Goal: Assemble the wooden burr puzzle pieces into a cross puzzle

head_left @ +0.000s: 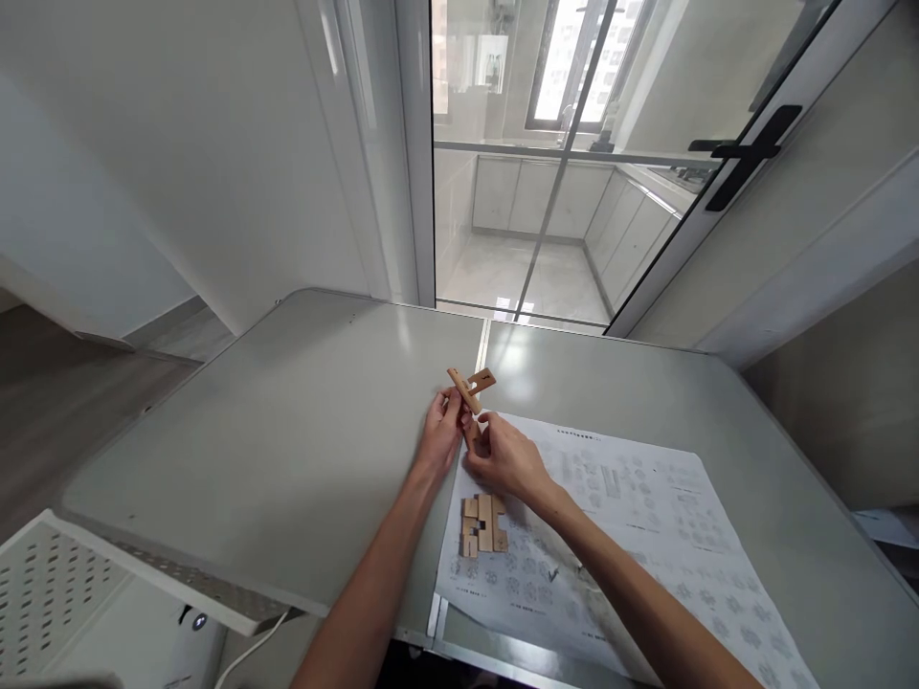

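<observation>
Small notched wooden puzzle pieces [465, 390], crossed over each other, are raised above the table in front of me. My left hand [442, 429] is closed around their lower left side. From the right, my right hand [508, 454] has its fingers closed on another wooden piece [472, 435] just below the crossed ones. Whether that piece touches the others is hidden by the fingers. Nearer to me, several more notched wooden pieces [485, 524] lie side by side on a printed instruction sheet [646, 517].
The grey table [287, 431] has a metal seam [482, 346] down its middle. A glass door [560, 211] with a black handle [753, 153] stands behind it. At the lower left is a white perforated rack [64, 593] with a white cable [251, 653] near it.
</observation>
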{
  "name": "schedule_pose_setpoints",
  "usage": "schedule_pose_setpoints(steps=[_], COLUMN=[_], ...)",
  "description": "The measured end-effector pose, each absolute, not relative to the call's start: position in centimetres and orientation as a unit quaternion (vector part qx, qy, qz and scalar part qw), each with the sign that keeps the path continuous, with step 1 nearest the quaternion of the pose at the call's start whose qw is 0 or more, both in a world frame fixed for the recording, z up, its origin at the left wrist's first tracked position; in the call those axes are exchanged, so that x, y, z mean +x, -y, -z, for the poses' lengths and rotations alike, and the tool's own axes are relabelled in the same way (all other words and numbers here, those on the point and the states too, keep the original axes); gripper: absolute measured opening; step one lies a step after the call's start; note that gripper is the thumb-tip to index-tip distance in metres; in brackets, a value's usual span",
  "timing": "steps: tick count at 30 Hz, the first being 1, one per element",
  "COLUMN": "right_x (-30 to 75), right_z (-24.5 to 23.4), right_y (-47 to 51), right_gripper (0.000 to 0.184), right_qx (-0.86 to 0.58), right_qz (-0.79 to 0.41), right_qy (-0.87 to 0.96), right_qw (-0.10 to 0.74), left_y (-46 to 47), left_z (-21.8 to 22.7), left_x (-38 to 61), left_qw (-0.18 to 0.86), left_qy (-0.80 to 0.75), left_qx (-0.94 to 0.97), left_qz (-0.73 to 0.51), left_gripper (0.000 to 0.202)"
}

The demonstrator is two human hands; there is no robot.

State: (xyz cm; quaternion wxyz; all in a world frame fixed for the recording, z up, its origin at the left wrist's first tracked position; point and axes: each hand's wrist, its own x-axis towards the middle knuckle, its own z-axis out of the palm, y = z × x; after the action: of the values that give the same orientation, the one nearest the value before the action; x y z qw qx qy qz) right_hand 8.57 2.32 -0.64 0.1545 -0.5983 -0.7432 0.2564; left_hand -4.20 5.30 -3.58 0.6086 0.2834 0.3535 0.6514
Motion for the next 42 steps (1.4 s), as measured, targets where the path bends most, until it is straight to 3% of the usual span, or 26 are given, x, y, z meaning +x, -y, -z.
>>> schedule_pose_setpoints(steps=[5,8,12,15,23,30,42], right_x=[9.9,12.1,15.3,16.7,14.7,13.1,13.5], right_z=[1.0,1.2,-0.2,-2.3,-5.4,-4.7,-3.8], right_y=[-2.3,-3.0,-4.2,-4.9,-6.1,-6.9,-7.5], right_gripper=[0.004,0.015,0.046,0.049,0.042,0.043,0.045], right_qx=[-0.586,-0.565,-0.529,-0.487,-0.400,-0.388,-0.326], right_qz=[-0.250,-0.300,-0.425,-0.500,-0.561,-0.547,-0.663], right_qy=[0.757,0.733,0.631,0.581,0.617,0.650,0.605], right_qw=[0.148,0.230,0.375,0.418,0.381,0.358,0.297], left_y=[-5.2,-5.1,-4.8,-4.6,-4.0,-4.0,-3.9], left_z=[3.4,3.4,3.1,2.7,2.0,1.7,1.4], left_x=[-4.4,-4.5,-4.4,-4.2,-3.9,-4.0,-3.6], left_qw=[0.587,0.597,0.635,0.654,0.703,0.706,0.665], left_qy=[-0.345,-0.343,-0.348,-0.354,-0.341,-0.358,-0.386], left_qx=[0.268,0.241,0.235,0.266,0.309,0.317,0.356], left_qz=[-0.681,-0.685,-0.648,-0.613,-0.542,-0.523,-0.530], left_gripper=[0.043,0.046,0.050,0.049,0.047,0.044,0.041])
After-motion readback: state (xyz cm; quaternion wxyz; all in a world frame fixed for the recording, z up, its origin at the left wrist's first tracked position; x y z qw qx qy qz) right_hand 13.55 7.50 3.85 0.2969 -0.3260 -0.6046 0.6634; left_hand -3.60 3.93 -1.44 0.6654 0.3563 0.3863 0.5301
